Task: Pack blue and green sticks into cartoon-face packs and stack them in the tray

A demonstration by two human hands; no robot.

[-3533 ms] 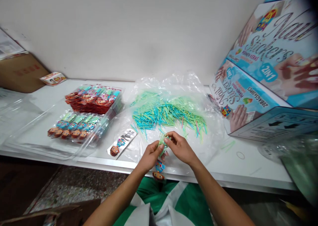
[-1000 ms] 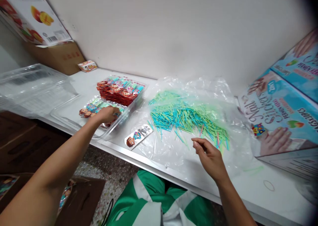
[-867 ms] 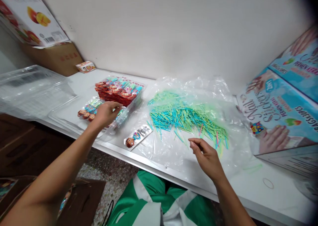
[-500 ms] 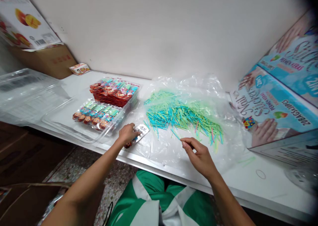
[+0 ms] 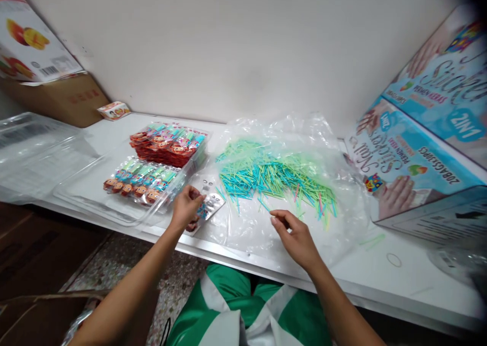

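Note:
My left hand (image 5: pixel 185 206) pinches a small silver packet (image 5: pixel 212 207) with printed cartoon pictures, held low over the table beside the clear tray. Another silver printed piece (image 5: pixel 206 183) shows just behind it; whether it is part of the same packet I cannot tell. A thin blue stick (image 5: pixel 263 204) is between the thumb and forefinger of my right hand (image 5: pixel 294 232), its tip pointing up and left. In front of that hand spreads a loose pile of thin blue and green sticks (image 5: pixel 266 176), with a few pink ones, lying on a clear plastic bag (image 5: pixel 243 234).
The clear plastic tray (image 5: pixel 133 220) on the left holds filled packets (image 5: pixel 140 181) in rows and a taller stack (image 5: pixel 163 145). Empty-looking clear containers (image 5: pixel 41 148) lie farther left. Printed blue cartons (image 5: pixel 414 168) stand at right, a brown carton (image 5: pixel 72 100) at back left.
My left hand has lifted and turned a little, and a second silver printed piece now shows behind the packet. My right hand still holds the blue stick. The view has shifted slightly.

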